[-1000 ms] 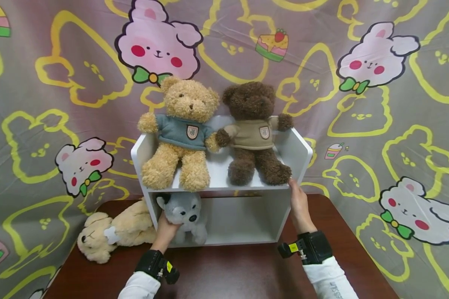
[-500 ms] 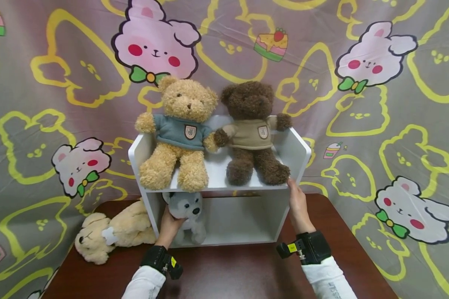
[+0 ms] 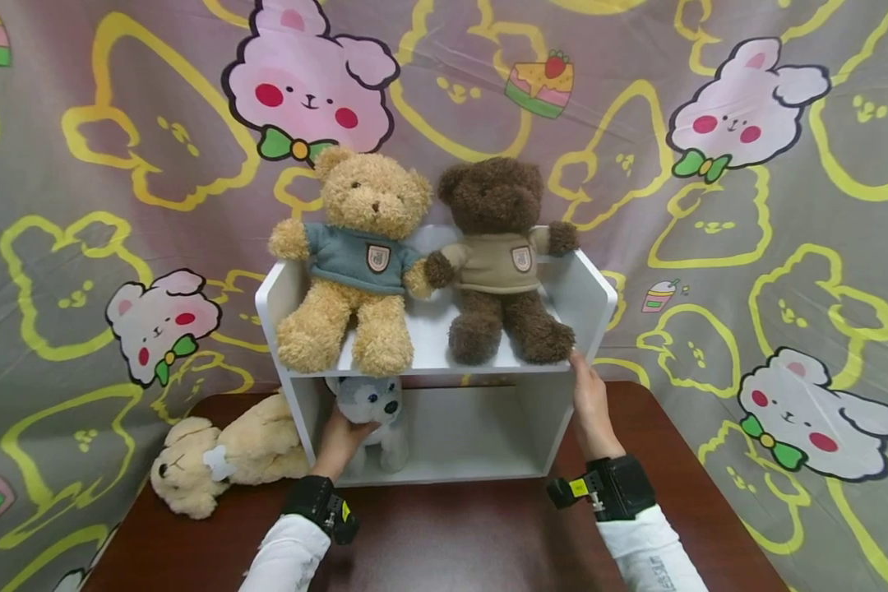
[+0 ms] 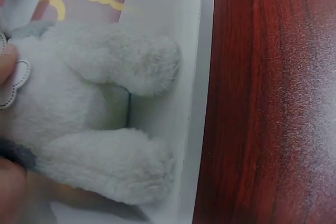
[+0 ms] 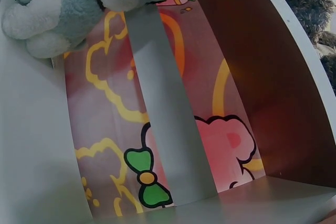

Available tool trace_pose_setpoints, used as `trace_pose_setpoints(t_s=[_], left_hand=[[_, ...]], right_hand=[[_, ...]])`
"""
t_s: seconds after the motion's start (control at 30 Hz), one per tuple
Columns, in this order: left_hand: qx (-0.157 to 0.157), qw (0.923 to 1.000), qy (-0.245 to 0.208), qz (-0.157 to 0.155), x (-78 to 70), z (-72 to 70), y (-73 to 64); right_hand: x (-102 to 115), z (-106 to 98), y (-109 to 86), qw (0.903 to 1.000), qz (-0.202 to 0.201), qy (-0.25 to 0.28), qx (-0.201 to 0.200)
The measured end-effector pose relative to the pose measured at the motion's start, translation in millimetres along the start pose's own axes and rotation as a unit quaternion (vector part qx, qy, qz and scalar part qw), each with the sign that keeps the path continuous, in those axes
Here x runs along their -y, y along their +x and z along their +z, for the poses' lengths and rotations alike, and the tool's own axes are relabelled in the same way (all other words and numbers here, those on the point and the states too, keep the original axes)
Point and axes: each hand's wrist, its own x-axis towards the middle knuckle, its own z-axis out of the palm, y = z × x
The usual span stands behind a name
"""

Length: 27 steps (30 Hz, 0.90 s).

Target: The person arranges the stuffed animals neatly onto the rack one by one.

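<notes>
A grey-and-white husky plush (image 3: 370, 401) sits in the lower left of a white two-tier shelf (image 3: 481, 477). My left hand (image 3: 343, 442) holds it at the neck, thumb under its chin. In the left wrist view, the white legs of the husky plush (image 4: 113, 163) reach the shelf's front edge, and fingers of my left hand (image 4: 10, 190) show at the left. My right hand (image 3: 592, 407) grips the front edge of the right side panel (image 3: 555, 411), below the brown bear's foot. The right wrist view shows the husky plush (image 5: 63, 11) inside the lower tier.
A tan teddy bear (image 3: 363, 255) in a blue sweater and a dark brown teddy bear (image 3: 497, 255) in a khaki sweater sit on the upper tier. A cream plush dog (image 3: 229, 460) lies left of the shelf on the brown table (image 3: 444, 534). A patterned curtain (image 3: 710, 247) hangs behind.
My left hand has moved right and the husky plush's head has turned and shifted slightly right, lower under the upper board. My right hand stays on the side panel.
</notes>
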Motion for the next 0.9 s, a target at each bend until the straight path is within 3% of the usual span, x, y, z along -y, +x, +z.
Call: trace_pose_setpoints(t_s=[0.2, 0.3, 0.43, 0.53, 0.63, 0.67, 0.77, 0.8, 0.87, 0.9], left_hand=[[0.015, 0.9997, 0.008, 0.019, -5.1, -6.1, -5.3], [0.029, 0.9969, 0.070, -0.019, -12.5, -11.5, -11.1], [0.075, 0.9793, 0.171, -0.077, -26.8, -21.8, -19.7], [0.102, 0.9685, 0.207, -0.093, -31.4, -26.9, -22.2], [0.116, 0.9622, 0.227, -0.096, -7.3, -22.0, -14.9], [0.118, 0.9629, 0.230, -0.077, 14.2, -17.0, -9.2], [0.139, 0.9592, 0.237, -0.066, 62.0, -6.2, 6.1], [0.143, 0.9608, 0.234, -0.042, 77.2, -3.8, 9.7], [0.156, 0.9586, 0.236, -0.035, 77.1, -5.2, 9.1], [0.166, 0.9554, 0.240, -0.044, 62.1, -9.7, 4.9]], right_hand=[[0.4, 0.1, -2.6, 0.9998, 0.012, -0.013, 0.003], [0.4, 0.3, -1.5, 0.9998, 0.017, -0.011, -0.003], [-0.2, 0.2, 0.7, 0.9998, 0.015, -0.005, -0.008], [-1.4, -0.4, 1.2, 0.9999, 0.013, -0.002, -0.005], [-2.2, -0.8, 0.9, 0.9999, 0.014, 0.003, -0.001], [-2.4, -0.8, 0.9, 0.9999, 0.014, 0.004, -0.001], [-2.0, -0.6, 0.4, 0.9999, 0.013, 0.007, -0.001], [-1.9, -0.4, 0.6, 0.9999, 0.011, 0.005, -0.002], [-1.4, 0.0, 0.6, 0.9999, 0.010, 0.006, -0.003], [-1.1, 0.2, 0.6, 0.9999, 0.010, 0.007, -0.004]])
